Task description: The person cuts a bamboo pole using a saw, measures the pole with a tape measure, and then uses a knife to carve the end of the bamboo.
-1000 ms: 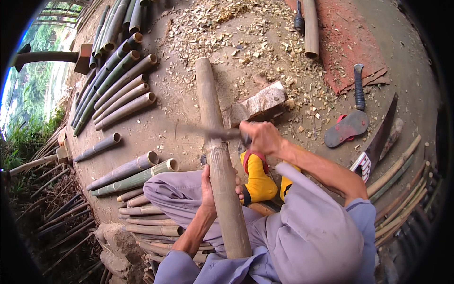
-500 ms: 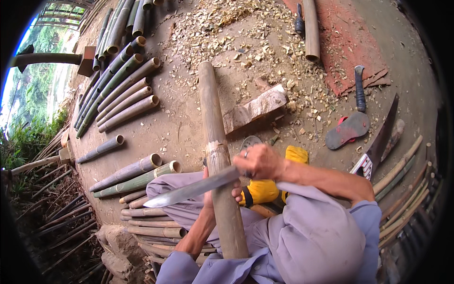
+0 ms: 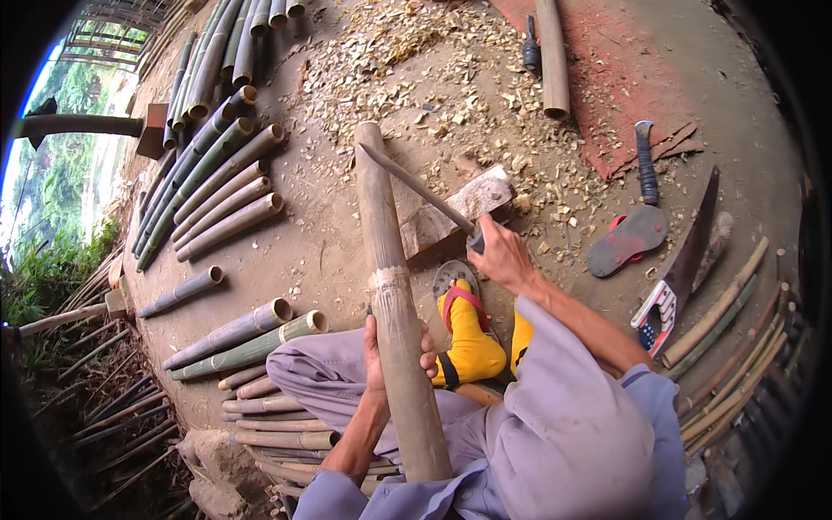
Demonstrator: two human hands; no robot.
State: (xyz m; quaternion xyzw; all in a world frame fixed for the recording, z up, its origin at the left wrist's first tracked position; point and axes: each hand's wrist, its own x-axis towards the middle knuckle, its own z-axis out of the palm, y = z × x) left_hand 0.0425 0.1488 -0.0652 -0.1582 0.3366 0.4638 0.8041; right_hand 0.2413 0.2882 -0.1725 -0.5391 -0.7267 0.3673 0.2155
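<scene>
In my head view, a long, grey-brown round bamboo tube [image 3: 412, 377] slants from the person's lap up and out over the brown earth ground [image 3: 316, 230]. To its left, that ground runs as a strip as far as a fanned row of green and brown bamboo poles [image 3: 221, 182]. On the right I see tighter room: a rough, pale-faced wooden block [image 3: 487, 192] lies just beside the tube, and a foot in a yellow sock [image 3: 479, 348] with a red-strapped sandal sits near its middle. Farther right, well apart from the tube, are an overturned dark-grey sandal sole [image 3: 628, 243] and a dark-bladed handsaw [image 3: 695, 243].

I read the left hand [image 3: 373, 357] as clamped on the tube from beneath, thumb side at the left, fingertips [image 3: 427, 345] curling up at the right. The right hand [image 3: 504, 256] is a fist around the dark handle of a long steel knife [image 3: 425, 197], forearm reaching in from the lower right. The blade points up and left, its tip over the tube's far end; I cannot tell whether they touch.

Markings on the saw's white, red and blue grip are too small for me to make out.
</scene>
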